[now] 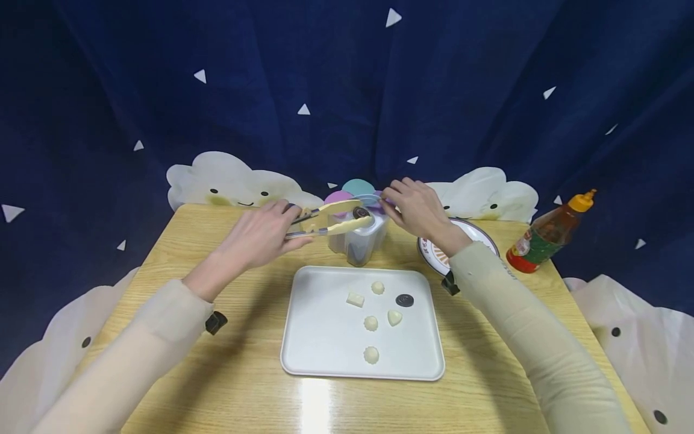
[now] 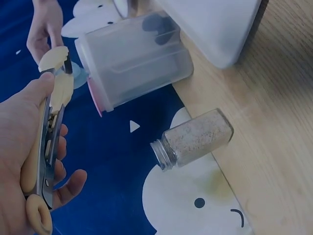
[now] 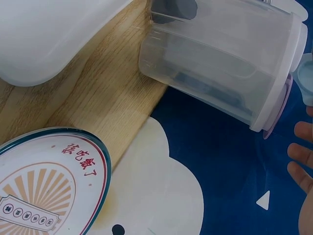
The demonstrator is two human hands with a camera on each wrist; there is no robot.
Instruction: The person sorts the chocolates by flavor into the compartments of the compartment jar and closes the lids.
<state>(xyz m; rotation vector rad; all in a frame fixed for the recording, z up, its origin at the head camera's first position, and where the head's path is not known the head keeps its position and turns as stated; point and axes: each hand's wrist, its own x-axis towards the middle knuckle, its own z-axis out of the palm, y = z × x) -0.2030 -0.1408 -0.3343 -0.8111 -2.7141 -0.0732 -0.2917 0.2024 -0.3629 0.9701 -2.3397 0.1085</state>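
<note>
My left hand [image 1: 265,232] grips a pair of tongs [image 1: 338,226] with cream-coloured tips. Between the tips sits a dark round piece [image 1: 360,212], over the open top of one compartment of a clear container [image 1: 356,248]. My right hand [image 1: 414,208] pinches the edge of a light blue lid [image 1: 367,199] at that container's top. Pink [image 1: 338,196] and teal [image 1: 358,187] lids stand beside it. Dark pieces [image 2: 159,28] show through the container wall in the left wrist view. Part of the right hand is cut off in the right wrist view.
In front lies a white tray [image 1: 320,349] carrying several white pieces [image 1: 371,355] and a dark disc [image 1: 404,300]. A patterned plate [image 3: 95,161] is right of the container; a red sauce bottle [image 1: 549,235] stands farther right. A glass jar [image 2: 200,139] of pinkish grains appears at left.
</note>
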